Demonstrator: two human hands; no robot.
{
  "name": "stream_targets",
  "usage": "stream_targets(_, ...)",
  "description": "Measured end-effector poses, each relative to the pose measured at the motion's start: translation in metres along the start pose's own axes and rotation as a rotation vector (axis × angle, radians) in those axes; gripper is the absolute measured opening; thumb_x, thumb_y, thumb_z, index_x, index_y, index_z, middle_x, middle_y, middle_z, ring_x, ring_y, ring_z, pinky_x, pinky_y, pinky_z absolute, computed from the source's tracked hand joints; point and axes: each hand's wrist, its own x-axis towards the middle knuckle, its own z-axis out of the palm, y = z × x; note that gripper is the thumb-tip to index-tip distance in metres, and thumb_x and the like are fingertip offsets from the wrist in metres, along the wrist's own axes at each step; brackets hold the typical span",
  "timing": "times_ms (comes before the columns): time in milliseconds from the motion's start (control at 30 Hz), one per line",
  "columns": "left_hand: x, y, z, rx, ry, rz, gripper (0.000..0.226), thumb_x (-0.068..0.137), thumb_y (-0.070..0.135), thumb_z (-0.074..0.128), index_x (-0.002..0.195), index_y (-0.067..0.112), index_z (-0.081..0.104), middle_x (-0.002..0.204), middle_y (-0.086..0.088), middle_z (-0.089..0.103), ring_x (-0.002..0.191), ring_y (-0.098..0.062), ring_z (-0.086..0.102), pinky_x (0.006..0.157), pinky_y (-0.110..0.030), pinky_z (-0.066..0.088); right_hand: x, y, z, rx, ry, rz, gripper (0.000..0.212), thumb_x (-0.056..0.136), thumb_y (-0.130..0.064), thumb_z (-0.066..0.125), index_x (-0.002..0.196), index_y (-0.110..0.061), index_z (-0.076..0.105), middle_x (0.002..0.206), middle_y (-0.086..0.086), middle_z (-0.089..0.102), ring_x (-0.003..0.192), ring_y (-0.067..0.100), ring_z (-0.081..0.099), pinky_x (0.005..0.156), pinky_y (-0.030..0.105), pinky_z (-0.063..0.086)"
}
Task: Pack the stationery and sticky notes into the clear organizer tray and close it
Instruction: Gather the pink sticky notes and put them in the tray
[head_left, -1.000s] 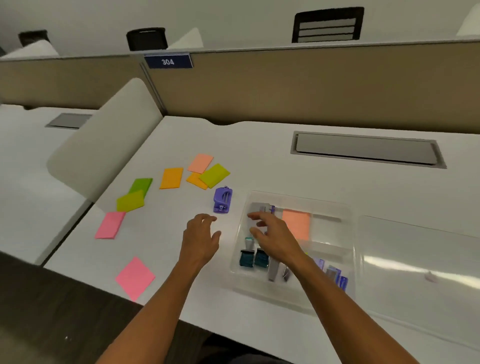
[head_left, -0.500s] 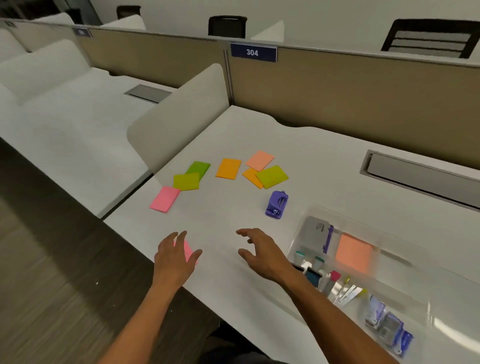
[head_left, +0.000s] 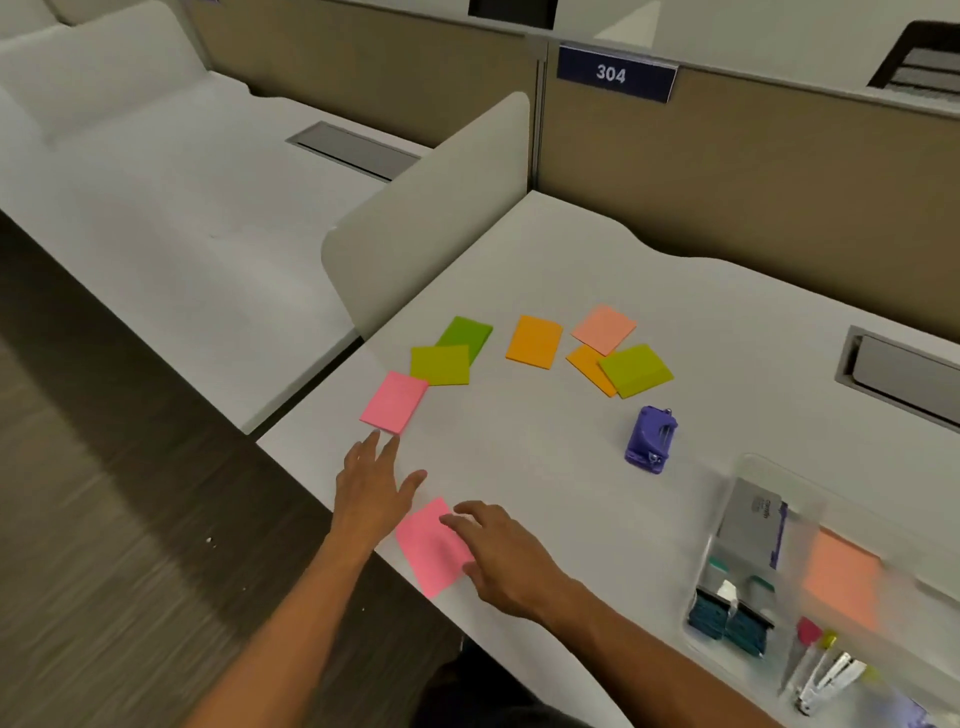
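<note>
A pink sticky note pad (head_left: 428, 548) lies at the desk's near edge. My right hand (head_left: 501, 553) rests its fingertips on the pad's right side, fingers spread. My left hand (head_left: 371, 491) hovers open just left of it, reaching toward a second pink pad (head_left: 394, 401). Further back lie two green pads (head_left: 440, 365) (head_left: 466, 335), an orange pad (head_left: 535, 341), a peach pad (head_left: 604, 329), another orange pad (head_left: 589, 366) and a lime pad (head_left: 635, 370). A purple hole punch (head_left: 651, 439) stands on the desk. The clear organizer tray (head_left: 748, 467) at the right holds a peach pad, clips and staplers.
A white desk divider (head_left: 431, 208) rises at the desk's left side. A tan partition with a "304" sign (head_left: 615, 75) runs along the back. A grey cable flap (head_left: 904, 376) sits at the right. The desk edge drops to dark flooring at the left.
The view has swung left and nearer. My right hand left the tray and moved onto the near pink pad; my left hand moved forward past it toward the farther pink pad.
</note>
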Motion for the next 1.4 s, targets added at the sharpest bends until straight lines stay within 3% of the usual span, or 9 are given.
stream_targets(233,0.055,-0.014,-0.009,-0.079,0.042,0.030,0.076,0.090,0.057,0.049,0.149,0.016,0.024,0.157,-0.011,0.021,0.144,-0.031,0.018,0.110,-0.051,0.029,0.041,-0.002,-0.003,-0.208,-0.187,-0.114,0.094,0.083,-0.045,0.072,0.154,-0.022,0.015,0.162,0.005,0.013,0.148,0.030,0.012,0.116,0.049,0.022)
stream_targets(500,0.100,-0.008,-0.012,-0.134,-0.008,0.042,0.066,0.094,0.030,0.057,0.148,0.013,0.025,0.154,-0.014,0.027,0.140,-0.033,0.025,0.110,-0.050,0.028,0.058,-0.010,-0.003,-0.244,-0.157,-0.112,0.093,0.077,-0.037,0.078,0.150,-0.022,0.022,0.147,0.010,0.036,0.128,0.031,0.037,0.103,0.043,0.035)
stream_targets(833,0.125,-0.004,-0.019,-0.362,-0.134,0.007,0.096,0.077,0.004,0.075,0.151,0.016,0.015,0.142,-0.016,0.030,0.125,-0.036,0.041,0.100,-0.046,0.039,0.067,0.000,-0.001,-0.257,-0.141,0.183,0.093,0.063,-0.059,0.079,0.135,-0.021,0.034,0.120,0.006,0.038,0.108,0.026,0.038,0.092,0.040,0.037)
stream_targets(967,0.129,-0.002,-0.021,-0.446,-0.123,-0.060,0.105,0.076,0.000,0.075,0.152,0.020,0.005,0.131,-0.019,0.049,0.117,-0.036,0.053,0.092,-0.045,0.047,0.067,0.002,0.001,-0.258,-0.136,0.258,0.087,0.061,-0.062,0.079,0.125,-0.017,0.040,0.118,0.006,0.039,0.103,0.026,0.039,0.086,0.040,0.041)
stream_targets(1033,0.131,-0.001,-0.024,-0.489,-0.114,-0.035,0.089,0.078,0.002,0.074,0.148,0.019,0.021,0.126,-0.017,0.056,0.112,-0.035,0.056,0.083,-0.039,0.049,0.066,0.002,0.000,-0.229,-0.127,0.283,0.086,0.062,-0.060,0.079,0.125,-0.017,0.040,0.119,0.006,0.039,0.104,0.025,0.039,0.087,0.039,0.042)
stream_targets(1133,0.142,0.002,-0.033,-0.484,-0.140,0.086,0.056,0.075,0.006,0.075,0.125,0.015,0.052,0.116,-0.011,0.064,0.100,-0.027,0.060,0.072,-0.028,0.043,0.060,0.002,-0.002,-0.162,-0.102,0.321,0.083,0.065,-0.055,0.079,0.128,-0.020,0.038,0.121,0.004,0.039,0.105,0.024,0.040,0.086,0.037,0.043)
stream_targets(1233,0.159,0.011,-0.041,-0.414,-0.189,0.158,0.047,0.077,0.011,0.073,0.122,0.012,0.059,0.114,-0.011,0.066,0.100,-0.029,0.060,0.076,-0.032,0.046,0.050,0.006,-0.006,-0.072,-0.077,0.400,0.076,0.069,-0.048,0.078,0.129,-0.022,0.038,0.123,0.002,0.039,0.105,0.023,0.040,0.086,0.037,0.045)
stream_targets(1333,0.175,0.023,-0.045,-0.169,-0.148,0.248,0.028,0.083,0.021,0.066,0.110,0.014,0.067,0.109,-0.013,0.067,0.098,-0.034,0.057,0.076,-0.037,0.045,0.040,0.013,-0.010,0.024,-0.028,0.495,0.067,0.073,-0.039,0.077,0.127,-0.022,0.040,0.123,0.001,0.038,0.106,0.022,0.041,0.085,0.037,0.047)
stream_targets(1400,0.183,0.031,-0.042,-0.042,-0.111,0.300,0.028,0.083,0.026,0.066,0.107,0.014,0.071,0.119,-0.011,0.060,0.106,-0.036,0.049,0.082,-0.040,0.044,0.033,0.018,-0.013,0.068,0.018,0.557,0.062,0.075,-0.033,0.075,0.125,-0.022,0.040,0.122,0.000,0.038,0.106,0.022,0.043,0.083,0.037,0.049)
